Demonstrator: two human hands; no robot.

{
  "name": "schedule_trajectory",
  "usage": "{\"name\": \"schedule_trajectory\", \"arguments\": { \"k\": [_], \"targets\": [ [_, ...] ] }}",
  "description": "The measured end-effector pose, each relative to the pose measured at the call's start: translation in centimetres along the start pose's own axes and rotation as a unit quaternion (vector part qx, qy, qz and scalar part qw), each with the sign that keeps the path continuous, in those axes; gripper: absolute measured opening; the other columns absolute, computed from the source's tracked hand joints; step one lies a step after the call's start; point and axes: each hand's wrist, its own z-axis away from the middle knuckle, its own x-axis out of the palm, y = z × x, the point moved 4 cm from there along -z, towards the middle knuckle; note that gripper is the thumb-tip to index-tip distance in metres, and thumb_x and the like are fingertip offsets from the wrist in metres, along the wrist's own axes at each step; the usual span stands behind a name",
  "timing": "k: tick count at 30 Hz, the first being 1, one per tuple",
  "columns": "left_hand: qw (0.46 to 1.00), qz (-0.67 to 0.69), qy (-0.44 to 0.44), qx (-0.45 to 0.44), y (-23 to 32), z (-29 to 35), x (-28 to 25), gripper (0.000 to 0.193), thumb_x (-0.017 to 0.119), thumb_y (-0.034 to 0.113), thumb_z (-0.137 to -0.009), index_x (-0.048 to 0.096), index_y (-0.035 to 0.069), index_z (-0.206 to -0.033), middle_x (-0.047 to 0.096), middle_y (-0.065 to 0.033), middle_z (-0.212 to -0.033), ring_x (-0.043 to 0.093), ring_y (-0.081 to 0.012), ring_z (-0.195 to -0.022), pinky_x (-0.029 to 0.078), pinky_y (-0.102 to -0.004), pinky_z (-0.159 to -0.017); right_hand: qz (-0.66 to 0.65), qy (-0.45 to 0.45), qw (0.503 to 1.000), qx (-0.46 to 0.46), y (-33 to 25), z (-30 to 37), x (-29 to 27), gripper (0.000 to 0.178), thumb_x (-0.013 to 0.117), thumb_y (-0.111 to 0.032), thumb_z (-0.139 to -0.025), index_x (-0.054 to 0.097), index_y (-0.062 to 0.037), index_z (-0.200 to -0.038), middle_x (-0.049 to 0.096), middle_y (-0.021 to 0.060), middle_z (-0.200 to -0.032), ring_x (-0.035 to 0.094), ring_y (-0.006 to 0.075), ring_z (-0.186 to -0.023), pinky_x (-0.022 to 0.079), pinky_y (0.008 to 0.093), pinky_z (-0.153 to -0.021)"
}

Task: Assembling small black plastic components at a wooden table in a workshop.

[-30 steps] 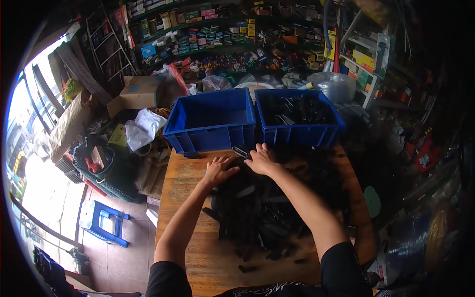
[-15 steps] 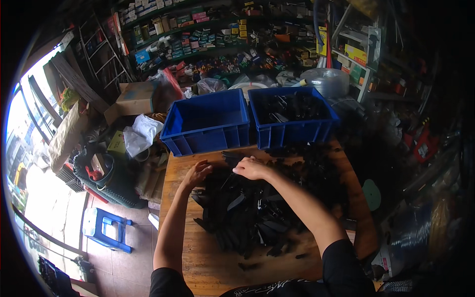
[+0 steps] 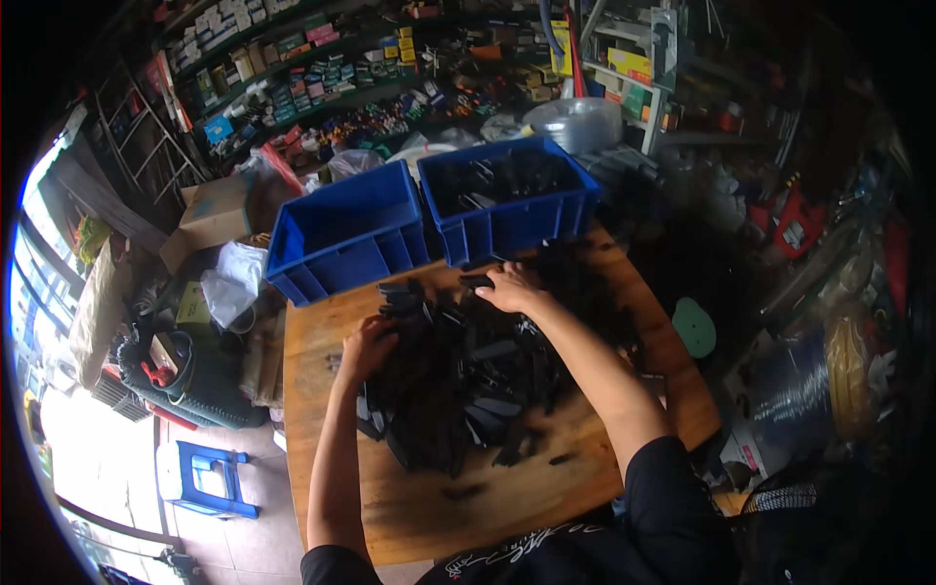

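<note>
A heap of narrow, flat black pieces [image 3: 492, 351], some with shiny strips, is spread over the wooden table [image 3: 429, 517]; their exact kind I cannot make out. My left hand [image 3: 369, 346] rests at the heap's left edge, fingers curled in, and whatever lies under them is hidden. Farther forward and to the right, my right hand [image 3: 512, 290] is closed on a black flat piece [image 3: 476, 281] that sticks out to the left of its fingers, just in front of the bins.
At the table's far edge stand two blue bins: the left bin [image 3: 341, 268] shows a bare inside, and the right bin [image 3: 517, 229] holds more black pieces. A blue and white stool [image 3: 207, 478] stands on the floor at left. Crowded shelves [image 3: 322, 73] line the back.
The whole view has shifted, so the bins and table sit farther left. My hands are farther apart; the right has moved forward toward the right bin, and the left hand's fingers have curled.
</note>
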Motion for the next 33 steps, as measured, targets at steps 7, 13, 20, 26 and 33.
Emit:
{"name": "schedule_trajectory", "arguments": {
  "k": [7, 13, 20, 26, 33],
  "targets": [
    [0.988, -0.098, 0.122, -0.015, 1.4, 5.5, -3.4, 0.040, 0.067, 0.022, -0.075, 0.058, 0.010, -0.113, 0.055, -0.0161, -0.118, 0.051, -0.0345, -0.107, 0.041, -0.0433, -0.089, -0.292, 0.087, 0.930, -0.205, 5.4, 4.7, -3.6, 0.027, 0.056, -0.026, -0.089, 0.064, -0.0023, -0.100, 0.067, 0.0091, -0.092, 0.062, 0.0171, -0.087, 0.048, 0.0288, -0.076],
    [0.978, -0.068, -0.074, 0.180, 18.2, 9.9, 1.9, 0.063, 0.070, 0.038, -0.071, 0.049, 0.020, -0.128, 0.035, -0.0164, -0.137, 0.027, -0.0355, -0.130, 0.021, -0.0550, -0.103, -0.168, 0.034, 0.982, 0.081, 15.4, 5.0, 0.5, 0.080, 0.037, -0.067, -0.083, 0.022, -0.0160, -0.143, 0.011, 0.0182, -0.148, 0.002, 0.0404, -0.136, 0.006, 0.0532, -0.109],
    [0.966, -0.172, -0.114, 0.154, 17.1, 10.1, 5.1, 0.075, 0.055, 0.058, -0.076, 0.033, 0.022, -0.138, 0.027, -0.0168, -0.143, 0.025, -0.0335, -0.132, 0.019, -0.0569, -0.103, -0.105, 0.019, 0.994, -0.012, 4.1, 3.9, 2.6, 0.071, 0.029, -0.068, -0.084, 0.030, -0.0243, -0.140, 0.019, 0.0182, -0.146, 0.019, 0.0395, -0.134, 0.016, 0.0480, -0.109],
    [0.970, -0.135, -0.124, 0.162, 16.3, 13.7, 1.4, 0.074, 0.062, 0.048, -0.075, 0.036, 0.017, -0.137, 0.025, -0.0205, -0.143, 0.021, -0.0373, -0.133, 0.019, -0.0530, -0.105, -0.174, 0.200, 0.956, -0.125, 10.3, 10.1, -4.5, 0.041, 0.046, -0.040, -0.091, 0.060, -0.0063, -0.109, 0.060, 0.0135, -0.112, 0.055, 0.0267, -0.105, 0.042, 0.0371, -0.091],
    [0.961, -0.132, -0.176, 0.170, 16.5, 16.2, 2.7, 0.065, 0.053, 0.047, -0.083, 0.036, 0.016, -0.137, 0.021, -0.0194, -0.145, 0.018, -0.0341, -0.135, 0.012, -0.0531, -0.107, -0.166, 0.017, 0.972, 0.164, 15.9, 13.7, 1.6, 0.081, 0.028, -0.067, -0.085, 0.012, -0.0141, -0.144, 0.000, 0.0162, -0.149, -0.007, 0.0412, -0.135, 0.003, 0.0539, -0.109]
  ]
}}
